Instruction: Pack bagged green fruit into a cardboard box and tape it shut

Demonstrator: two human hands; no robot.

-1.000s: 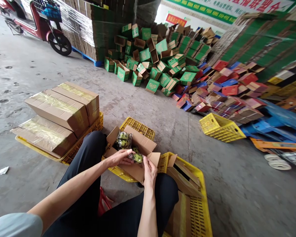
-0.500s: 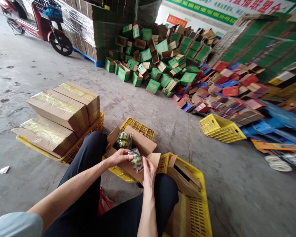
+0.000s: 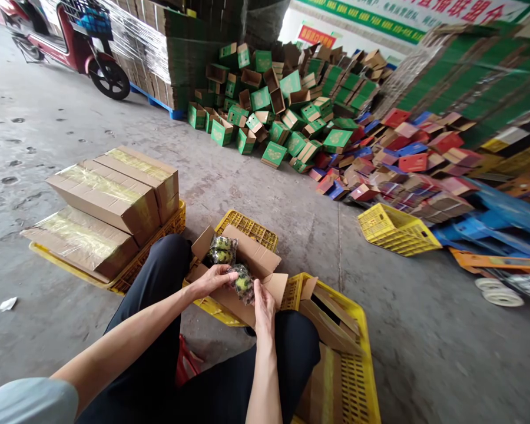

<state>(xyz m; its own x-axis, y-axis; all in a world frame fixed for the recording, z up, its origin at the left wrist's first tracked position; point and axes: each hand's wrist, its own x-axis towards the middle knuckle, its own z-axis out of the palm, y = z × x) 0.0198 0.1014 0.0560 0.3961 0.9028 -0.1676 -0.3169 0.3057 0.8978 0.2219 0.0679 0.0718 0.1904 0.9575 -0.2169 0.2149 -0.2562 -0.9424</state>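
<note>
Grey concrete floor [image 3: 304,235] carrying a yellow, latticed plastic crate [image 3: 251,228]; an open, rectangular brown cardboard carton [image 3: 257,254] rests on the crate, whose far edge stays exposed. The carton's flaps stand outward. Left hand [image 3: 215,279]: thumb and fingers pinch the left side of a clear-plastic-wrapped packet of rounded green items [image 3: 244,284]. Right hand [image 3: 264,301]: fingertips drawn together at the packet's right edge; whether they grip the film cannot be told. The held packet lies over the carton's opening, toward its near edge; a second clear-wrapped green packet [image 3: 223,250] occupies the carton's left end. Handling, as judged: light, with slippery, yielding film over firmer contents liable to bruise; best supported around the rounded bodies at both ends, not by loose film alone.
</note>
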